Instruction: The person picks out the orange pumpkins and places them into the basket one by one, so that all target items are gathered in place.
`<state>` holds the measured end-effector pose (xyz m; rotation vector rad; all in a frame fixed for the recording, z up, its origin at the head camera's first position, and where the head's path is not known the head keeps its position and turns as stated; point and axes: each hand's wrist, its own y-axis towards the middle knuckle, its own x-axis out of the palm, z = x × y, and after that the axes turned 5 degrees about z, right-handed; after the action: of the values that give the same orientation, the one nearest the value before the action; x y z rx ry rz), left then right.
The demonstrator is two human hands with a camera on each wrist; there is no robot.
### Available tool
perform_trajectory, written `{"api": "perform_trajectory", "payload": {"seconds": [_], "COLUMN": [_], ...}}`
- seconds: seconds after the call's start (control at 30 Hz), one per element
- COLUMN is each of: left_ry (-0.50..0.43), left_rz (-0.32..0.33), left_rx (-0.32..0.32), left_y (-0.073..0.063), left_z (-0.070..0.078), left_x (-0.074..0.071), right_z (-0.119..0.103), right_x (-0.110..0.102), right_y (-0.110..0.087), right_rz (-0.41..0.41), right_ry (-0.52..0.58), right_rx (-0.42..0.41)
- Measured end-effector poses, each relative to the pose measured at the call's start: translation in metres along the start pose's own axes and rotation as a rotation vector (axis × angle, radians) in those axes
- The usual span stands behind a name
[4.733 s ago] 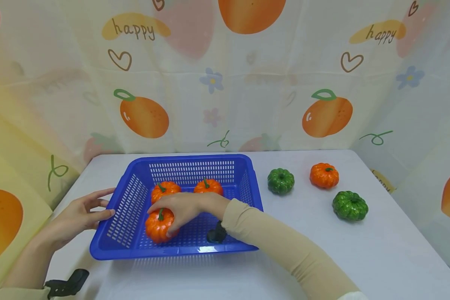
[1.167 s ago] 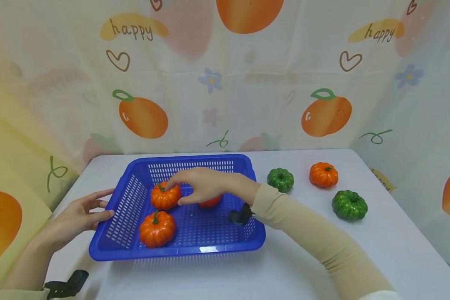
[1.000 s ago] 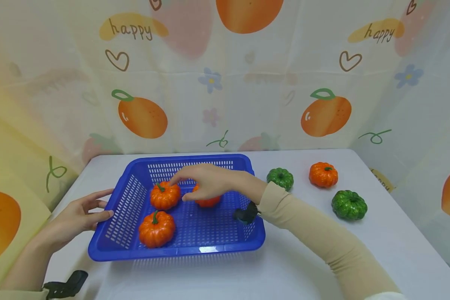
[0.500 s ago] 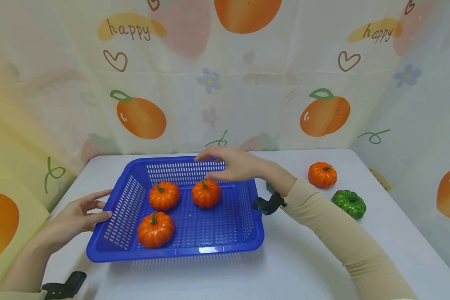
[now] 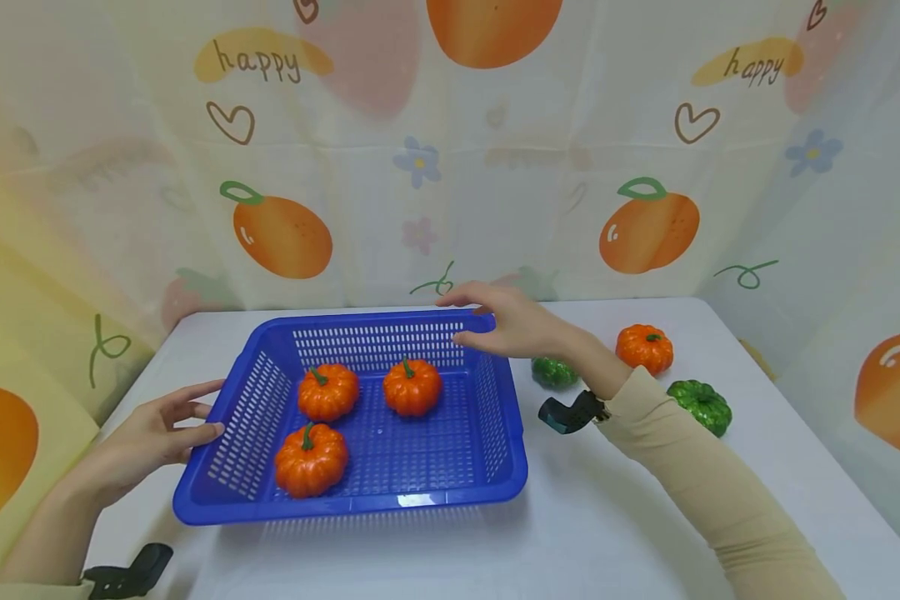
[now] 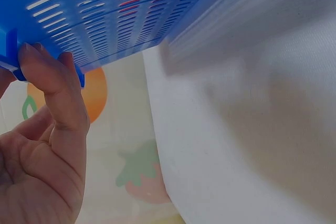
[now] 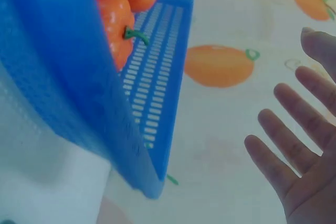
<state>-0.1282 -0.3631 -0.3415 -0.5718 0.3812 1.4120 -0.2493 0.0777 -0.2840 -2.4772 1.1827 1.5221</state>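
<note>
A blue plastic basket [image 5: 420, 502] holds three small orange pumpkins: one at the back left [image 5: 328, 392], one at the back middle [image 5: 412, 387] and one at the front left [image 5: 311, 460]. My left hand [image 5: 157, 429] grips the basket's left rim; in the left wrist view its fingers [image 6: 60, 85] curl under the rim. Above the basket's back right corner hovers my right hand [image 5: 517, 321], holding nothing. Its fingers are spread in the right wrist view, beside the basket. A green pumpkin [image 5: 554, 373] is partly hidden behind that hand and wrist.
On the white table [image 5: 607, 517], right of the basket, sit another orange pumpkin [image 5: 645, 348] and a second green one [image 5: 701, 406], partly covered by the right sleeve. A fruit-print curtain [image 5: 495, 208] hangs behind the table and along its sides.
My right hand has let go of the front left pumpkin, which now sits slightly further left, and has moved up and right out of the basket. The left hand stays on the rim.
</note>
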Motion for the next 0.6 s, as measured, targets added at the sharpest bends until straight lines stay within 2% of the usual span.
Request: {"api": "perform_trajectory", "payload": {"seconds": [0.3, 0.6], "left_ry": [0.006, -0.001], "left_rz": [0.0, 0.001], "left_rx": [-0.008, -0.002], "left_y": [0.002, 0.001], "left_z": [-0.001, -0.002], "left_x": [0.0, 0.0], "right_z": [0.017, 0.035], "right_x": [-0.014, -0.026], "right_y": [-0.022, -0.043], "right_rz": [0.056, 0.102], "right_ry": [0.013, -0.004], "right_rx": [0.085, 0.108]}}
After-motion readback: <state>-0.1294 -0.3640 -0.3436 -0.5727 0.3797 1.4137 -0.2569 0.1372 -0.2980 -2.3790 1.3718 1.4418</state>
